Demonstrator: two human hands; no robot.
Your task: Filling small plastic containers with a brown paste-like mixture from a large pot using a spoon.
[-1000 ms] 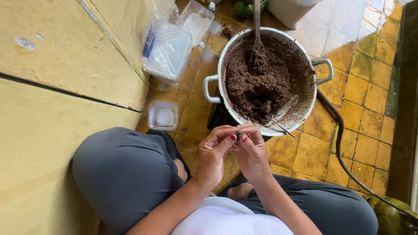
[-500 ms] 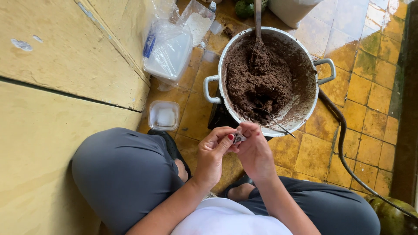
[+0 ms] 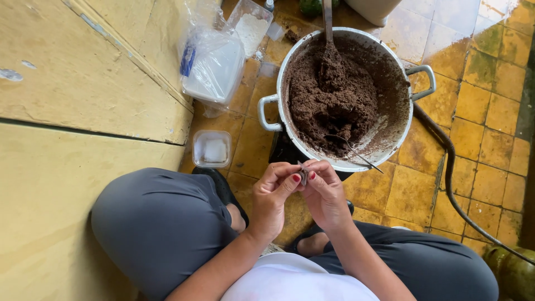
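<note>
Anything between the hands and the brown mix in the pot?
Nothing visible. Both hands pinch a small dark piece just short of the pot rim; the mix lies open, holding only a spoon and ladle.

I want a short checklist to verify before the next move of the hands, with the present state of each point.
1. Both hands grip the small dark piece: ok, left hand and right hand pinch it together.
2. Piece is fully shaped: cannot tell, the fingers hide most of it.
3. Pot within reach: ok, it stands just in front of the hands.
4. Brown mixture left in the pot: ok, plenty.
5. Small spoon free to take: ok, it rests in the pot against the rim.
6. Small clear container uncovered: cannot tell.
</note>
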